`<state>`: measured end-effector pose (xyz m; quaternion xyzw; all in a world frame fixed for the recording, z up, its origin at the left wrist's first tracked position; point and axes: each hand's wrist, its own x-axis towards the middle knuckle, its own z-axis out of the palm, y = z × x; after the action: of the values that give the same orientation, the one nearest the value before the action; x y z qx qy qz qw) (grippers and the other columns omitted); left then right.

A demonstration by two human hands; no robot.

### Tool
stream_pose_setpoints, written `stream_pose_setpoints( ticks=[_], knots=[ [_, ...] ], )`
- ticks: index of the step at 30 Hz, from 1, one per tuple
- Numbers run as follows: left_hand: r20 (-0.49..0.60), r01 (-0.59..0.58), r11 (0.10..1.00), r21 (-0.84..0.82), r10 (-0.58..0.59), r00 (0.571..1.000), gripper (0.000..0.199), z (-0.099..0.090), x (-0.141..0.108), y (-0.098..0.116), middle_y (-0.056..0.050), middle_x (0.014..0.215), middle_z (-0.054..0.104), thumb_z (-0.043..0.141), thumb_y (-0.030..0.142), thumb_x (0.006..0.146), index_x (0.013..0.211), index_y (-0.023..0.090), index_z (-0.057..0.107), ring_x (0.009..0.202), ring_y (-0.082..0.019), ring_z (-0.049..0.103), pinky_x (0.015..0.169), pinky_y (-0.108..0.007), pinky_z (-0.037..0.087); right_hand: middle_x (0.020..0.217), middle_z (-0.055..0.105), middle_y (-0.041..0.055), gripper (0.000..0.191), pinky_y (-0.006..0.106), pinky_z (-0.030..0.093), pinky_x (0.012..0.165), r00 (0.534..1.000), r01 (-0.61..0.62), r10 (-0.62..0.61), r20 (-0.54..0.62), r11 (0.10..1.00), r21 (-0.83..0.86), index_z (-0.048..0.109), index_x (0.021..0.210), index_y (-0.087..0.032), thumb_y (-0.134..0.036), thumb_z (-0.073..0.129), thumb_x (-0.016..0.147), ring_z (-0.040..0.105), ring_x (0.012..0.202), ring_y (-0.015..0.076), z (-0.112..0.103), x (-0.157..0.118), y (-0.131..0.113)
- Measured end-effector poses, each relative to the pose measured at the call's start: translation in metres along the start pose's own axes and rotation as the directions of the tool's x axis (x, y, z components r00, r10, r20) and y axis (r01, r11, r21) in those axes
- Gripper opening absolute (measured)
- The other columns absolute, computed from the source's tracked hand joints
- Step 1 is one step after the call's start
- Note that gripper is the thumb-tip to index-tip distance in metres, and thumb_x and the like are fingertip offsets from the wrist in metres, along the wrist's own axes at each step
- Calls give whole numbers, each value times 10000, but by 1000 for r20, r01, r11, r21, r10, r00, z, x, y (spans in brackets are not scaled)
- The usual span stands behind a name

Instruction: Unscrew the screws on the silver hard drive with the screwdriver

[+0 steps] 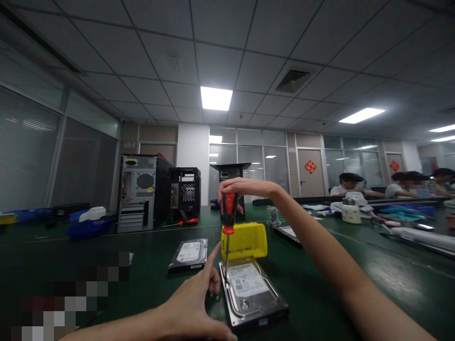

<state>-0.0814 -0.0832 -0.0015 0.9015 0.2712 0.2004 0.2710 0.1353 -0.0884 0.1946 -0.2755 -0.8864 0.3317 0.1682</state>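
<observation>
Head view. Hard drive (pixel 249 284) on the green bench (pixel 152 293), label side up, in front of the wearer. Its long axis runs away from the wearer, far end angled a little left, toward a yellow bin (pixel 249 239) just beyond.

Key relation: right hand (pixel 237 187) above the drive's far end, clamped on the handle of a screwdriver (pixel 229 230). Shaft near upright, pointing down; tip at the drive's left long edge, beyond mid-length. So the drive lies below the right hand, by the length of the tool.

Left hand (pixel 194 299) nearer the drive itself, along its left side. Thumb and forefinger spread wide: thumb by the near left corner, forefinger reaching toward the bin, other fingers curled. Nothing gripped between them. Light is dim down there; cannot tell whether the tip sits in a screw.

Drive's look: silvery metal top, pale printed label over much of it, a round hub toward the near end, dark near end face with a small pale sticker. Second drive (pixel 189 251) lies apart to the left, also label up.
</observation>
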Motion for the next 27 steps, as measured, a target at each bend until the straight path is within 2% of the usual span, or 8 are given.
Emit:
stream_pose_setpoints(
  ticks=[8,15,21,24,27],
  knots=[
    [21,43,997,-56,-42,999,1470,0,2,3,-13,971,511,837,548,484,1433,229,-240,856,-229,474,823,-377,377,1054,563,91,390,315,515,844,1000,-9,8,-17,998,-61,517,1132,-85,-386,462,889,566,960,122,1,-4,-7],
    [31,33,998,-60,-31,999,1441,-2,2,0,-19,988,503,821,578,498,1443,237,-212,850,-222,457,815,-366,372,1026,570,86,385,306,514,833,1000,7,-9,-15,994,-112,529,1105,-81,-392,458,890,568,938,114,0,-2,-4],
    [45,57,995,-77,-53,998,1459,-3,1,2,-18,968,500,816,584,476,1448,196,-200,846,-223,457,823,-375,379,1039,567,88,381,309,513,840,999,17,-21,-26,990,-142,527,1112,-83,-386,461,890,566,950,117,-1,-1,-3],
    [51,68,995,-76,-64,997,1421,-5,-1,4,-40,991,513,805,595,470,1475,171,-105,868,-242,472,840,-387,393,1038,566,88,382,308,514,837,999,19,-23,-29,988,-153,526,1114,-83,-386,461,890,566,947,117,-1,0,-4],
    [82,91,995,-43,-87,993,1303,-9,-4,8,-101,1104,525,788,609,479,1487,144,106,977,-299,479,923,-421,377,1037,567,88,386,308,515,836,999,16,-20,-26,986,-164,524,1118,-83,-387,458,891,568,945,117,0,2,-5]
  ],
)
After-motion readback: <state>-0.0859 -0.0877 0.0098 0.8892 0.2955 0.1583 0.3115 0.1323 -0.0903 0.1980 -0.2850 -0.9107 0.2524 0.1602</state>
